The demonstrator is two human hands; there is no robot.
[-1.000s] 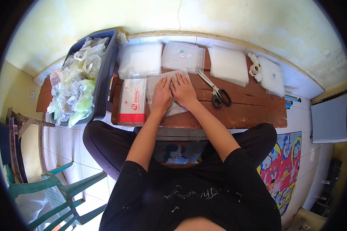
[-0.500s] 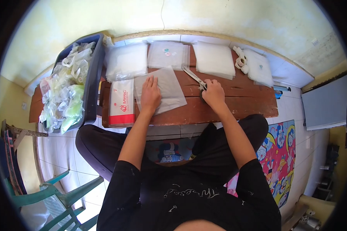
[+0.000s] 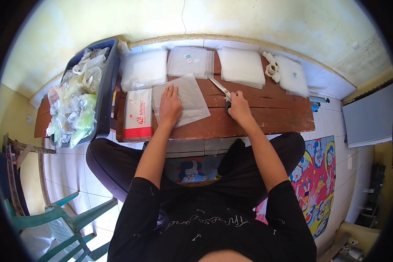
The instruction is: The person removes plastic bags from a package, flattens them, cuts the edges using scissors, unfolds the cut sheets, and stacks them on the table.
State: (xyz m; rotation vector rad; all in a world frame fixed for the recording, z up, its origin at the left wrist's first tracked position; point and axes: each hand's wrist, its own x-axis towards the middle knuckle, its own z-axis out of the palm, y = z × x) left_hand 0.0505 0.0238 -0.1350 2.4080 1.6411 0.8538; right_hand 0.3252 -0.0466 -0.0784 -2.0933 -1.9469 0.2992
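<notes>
My left hand [image 3: 170, 105] lies flat, fingers stretched out, on a clear plastic bag [image 3: 192, 100] on the brown wooden bench. In my right hand [image 3: 239, 106] is a pair of scissors [image 3: 222, 88], its handles gripped and its blades pointing up and left, close together, beyond the bag's right edge. Left of my left hand lies a red and white pack [image 3: 138, 115] marked BAWANG. Behind the bag is a stack of clear plastic bags [image 3: 188, 62] with small round stickers on top.
More stacks of plastic sheets [image 3: 145, 65] line the back of the wooden bench [image 3: 266, 113], with rolls of white tape [image 3: 271, 67] at the right. A dark tub [image 3: 108, 87] of plastic bags stands left; a green chair [image 3: 74, 222] is at lower left.
The scissors' blades have closed somewhat and my right hand has shifted slightly left. My left hand stays flat on the bag.
</notes>
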